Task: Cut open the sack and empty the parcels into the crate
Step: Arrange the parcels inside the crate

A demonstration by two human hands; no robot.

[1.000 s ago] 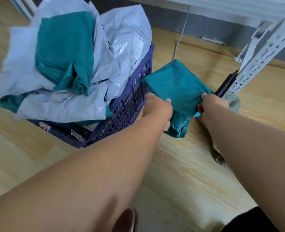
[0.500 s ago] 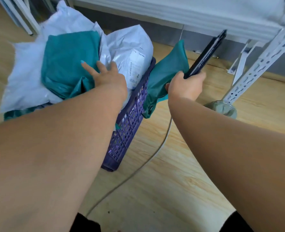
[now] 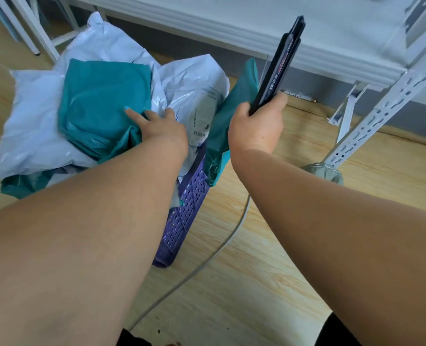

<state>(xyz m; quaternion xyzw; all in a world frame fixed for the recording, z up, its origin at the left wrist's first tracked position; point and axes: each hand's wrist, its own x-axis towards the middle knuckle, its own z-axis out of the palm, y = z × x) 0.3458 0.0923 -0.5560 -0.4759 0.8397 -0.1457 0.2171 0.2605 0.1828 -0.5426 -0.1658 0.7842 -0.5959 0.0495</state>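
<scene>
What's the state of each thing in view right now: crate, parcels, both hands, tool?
Crate: heaped past its rim.
Teal parcel on top: lying on the pile, under the left hand.
White parcels: stacked, overhanging the crate's left side.
Teal parcel at the right: lifted, held at the crate's right edge.
Left hand: open, flat on the pile.
Right hand: closed on the black tool and the teal parcel.
Black tool: pointing up.

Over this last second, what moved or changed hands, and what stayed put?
The left hand let go of the teal parcel and moved onto the heaped parcels in the purple crate. The right hand lifted that parcel off the floor to the crate's rim, with the black flat tool now in the same grip. Crate and heap stayed put.
</scene>
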